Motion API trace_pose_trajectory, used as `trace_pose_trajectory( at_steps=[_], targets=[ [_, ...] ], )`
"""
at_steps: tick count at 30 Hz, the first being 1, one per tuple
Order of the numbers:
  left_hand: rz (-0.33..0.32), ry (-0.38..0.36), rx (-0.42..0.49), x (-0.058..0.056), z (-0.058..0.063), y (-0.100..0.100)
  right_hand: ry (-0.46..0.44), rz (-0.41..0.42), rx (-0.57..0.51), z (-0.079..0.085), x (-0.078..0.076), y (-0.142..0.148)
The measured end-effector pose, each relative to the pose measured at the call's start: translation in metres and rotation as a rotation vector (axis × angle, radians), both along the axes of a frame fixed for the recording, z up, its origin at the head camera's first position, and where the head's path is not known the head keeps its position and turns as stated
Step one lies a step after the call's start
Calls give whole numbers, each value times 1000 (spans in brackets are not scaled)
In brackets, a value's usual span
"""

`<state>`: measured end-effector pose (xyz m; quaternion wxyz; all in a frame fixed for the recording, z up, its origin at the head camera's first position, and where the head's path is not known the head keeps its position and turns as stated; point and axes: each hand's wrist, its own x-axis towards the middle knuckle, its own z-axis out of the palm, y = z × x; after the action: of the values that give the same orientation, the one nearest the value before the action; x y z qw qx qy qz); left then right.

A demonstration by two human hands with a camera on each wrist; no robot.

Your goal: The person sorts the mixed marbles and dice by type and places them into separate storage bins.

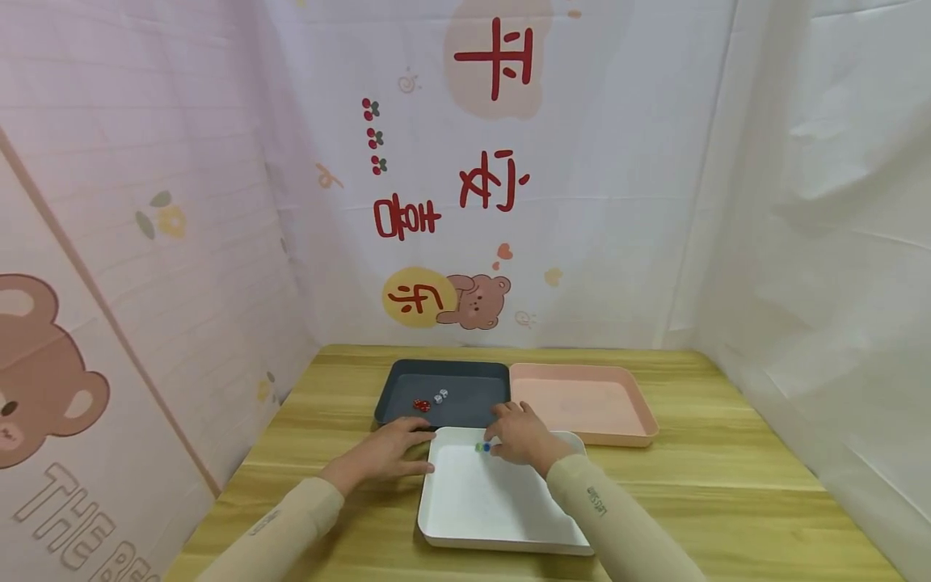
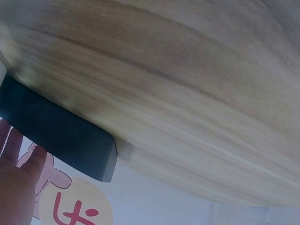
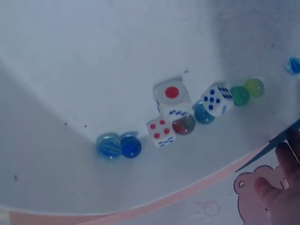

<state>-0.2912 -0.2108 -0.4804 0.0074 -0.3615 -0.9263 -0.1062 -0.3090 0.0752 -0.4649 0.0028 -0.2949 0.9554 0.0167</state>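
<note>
Pale sleeves (image 1: 618,517) cross the wooden tabletop (image 1: 742,493). One relaxed left hand (image 1: 385,450) lies at the white tray (image 1: 502,513)'s left rim. Over its far side bends the right hand (image 1: 522,436), by marbles (image 3: 131,147) and dice (image 3: 172,97) inside; whether it grips any, I cannot tell. Beyond sit dark (image 1: 465,386) and pink trays (image 1: 582,400).

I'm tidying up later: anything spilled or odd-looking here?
No spill shows: visible marbles and dice lie in the white tray or dark tray. Only the red lettering on the backdrop looks odd: it's turned sideways.
</note>
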Motion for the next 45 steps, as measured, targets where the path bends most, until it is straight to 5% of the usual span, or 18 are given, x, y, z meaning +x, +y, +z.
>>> trace_pose_trajectory(
  at_steps=[25,36,45],
  targets=[
    [-3,-12,-1,-1,-2,5,65,0,45,-19,-4,-1],
    [17,-26,10,1,0,0,2,35,-270,10,-17,21],
    [27,-42,8,1,0,1,21,-119,-389,21,-45,82]
  ],
)
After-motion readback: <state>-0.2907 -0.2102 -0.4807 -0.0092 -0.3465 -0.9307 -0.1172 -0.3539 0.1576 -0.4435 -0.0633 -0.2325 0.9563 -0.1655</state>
